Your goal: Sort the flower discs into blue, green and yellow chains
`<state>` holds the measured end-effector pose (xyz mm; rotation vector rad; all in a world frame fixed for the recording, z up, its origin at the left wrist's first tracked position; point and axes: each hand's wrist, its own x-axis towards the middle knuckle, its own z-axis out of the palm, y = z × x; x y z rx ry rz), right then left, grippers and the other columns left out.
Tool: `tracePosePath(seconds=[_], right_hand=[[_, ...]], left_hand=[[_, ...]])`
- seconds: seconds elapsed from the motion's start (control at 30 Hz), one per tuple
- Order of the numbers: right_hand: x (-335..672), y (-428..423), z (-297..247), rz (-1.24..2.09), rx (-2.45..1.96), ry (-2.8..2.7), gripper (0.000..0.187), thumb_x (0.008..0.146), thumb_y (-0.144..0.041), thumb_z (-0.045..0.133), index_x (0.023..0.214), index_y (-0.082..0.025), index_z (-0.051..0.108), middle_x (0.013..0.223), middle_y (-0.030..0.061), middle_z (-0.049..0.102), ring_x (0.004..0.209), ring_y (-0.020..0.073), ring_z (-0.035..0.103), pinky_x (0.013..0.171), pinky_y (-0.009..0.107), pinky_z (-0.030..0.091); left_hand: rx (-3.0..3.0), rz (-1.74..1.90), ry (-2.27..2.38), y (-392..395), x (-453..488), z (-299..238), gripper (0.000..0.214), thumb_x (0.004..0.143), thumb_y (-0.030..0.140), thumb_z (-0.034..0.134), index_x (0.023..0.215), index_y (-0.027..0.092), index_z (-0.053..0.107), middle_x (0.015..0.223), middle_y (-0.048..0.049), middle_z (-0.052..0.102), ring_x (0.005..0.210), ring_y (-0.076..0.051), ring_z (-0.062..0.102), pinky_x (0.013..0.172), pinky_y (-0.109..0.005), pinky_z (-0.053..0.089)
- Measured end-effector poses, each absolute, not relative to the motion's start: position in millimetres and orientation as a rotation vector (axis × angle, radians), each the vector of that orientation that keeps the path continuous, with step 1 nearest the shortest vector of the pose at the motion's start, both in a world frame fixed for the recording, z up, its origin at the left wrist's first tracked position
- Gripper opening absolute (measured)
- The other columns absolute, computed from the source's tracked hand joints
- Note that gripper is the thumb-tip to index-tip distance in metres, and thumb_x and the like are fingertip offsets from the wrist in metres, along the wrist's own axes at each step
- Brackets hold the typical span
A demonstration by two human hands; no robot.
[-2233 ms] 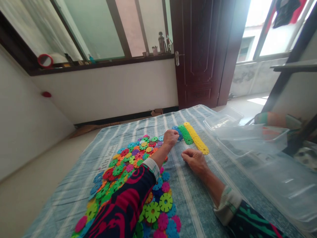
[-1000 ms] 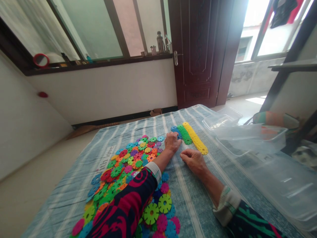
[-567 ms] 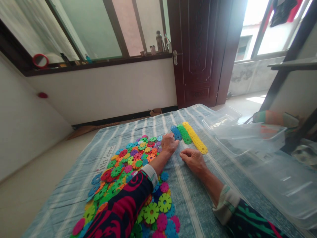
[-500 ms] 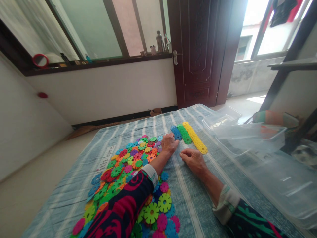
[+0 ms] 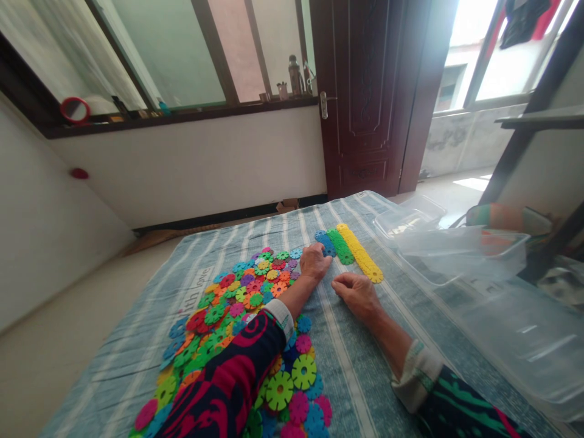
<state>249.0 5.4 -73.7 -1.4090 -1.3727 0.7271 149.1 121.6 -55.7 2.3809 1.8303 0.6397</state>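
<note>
My left hand (image 5: 314,262) is closed, its curled fingers touching the near left side of a short row of blue notched plastic discs (image 5: 325,241). Its fingertips are hidden, so I cannot make out what they hold. A longer green row of discs (image 5: 341,246) lies beside the blue one, and a still longer yellow row (image 5: 360,255) is to its right. Just below these rows, my right hand (image 5: 358,293) hovers or rests with thumb and fingers pinched together; anything in the pinch is too small to see. Under and around my left forearm spreads a pile of mixed coloured discs (image 5: 279,391).
A striped blue cloth (image 5: 337,340) covers the surface. Clear plastic boxes (image 5: 460,258) stand at the right, with a clear lid or tub (image 5: 524,340) nearer. Behind are a dark red door (image 5: 365,121) and a window ledge (image 5: 191,119) with a flask (image 5: 294,76).
My left hand has shifted very slightly to the right beside the blue row. The right hand stays pinched in the same place.
</note>
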Motion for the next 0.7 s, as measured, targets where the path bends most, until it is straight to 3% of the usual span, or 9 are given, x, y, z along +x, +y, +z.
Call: tracePosePath(seconds=[0.5,0.7], right_hand=[[250,3,-76,0.734,-1.396,-1.363,0.023,0.073,-0.036,0.056,0.066,-0.018,0.068,0.06,-0.0002,0.061,0.061,0.0143,0.055,0.06,0.024,0.041],[251,0,-75,0.736,-1.394,-1.362,0.025,0.072,-0.038,0.056,0.067,-0.017,0.069,0.061,0.0004,0.061,0.062,0.0151,0.055,0.061,0.026,0.041]], left_hand=[[2.582,0.468,1.43,82,69,-14,0.012,0.073,0.016,0.057,0.073,0.019,0.068,0.077,-0.0012,0.068,0.077,-0.016,0.061,0.075,-0.026,0.045],[2.664,0.307,1.118,23,27,-9,0.006,0.07,0.021,0.067,0.074,0.023,0.07,0.09,-0.0001,0.069,0.091,-0.016,0.061,0.088,-0.025,0.044]])
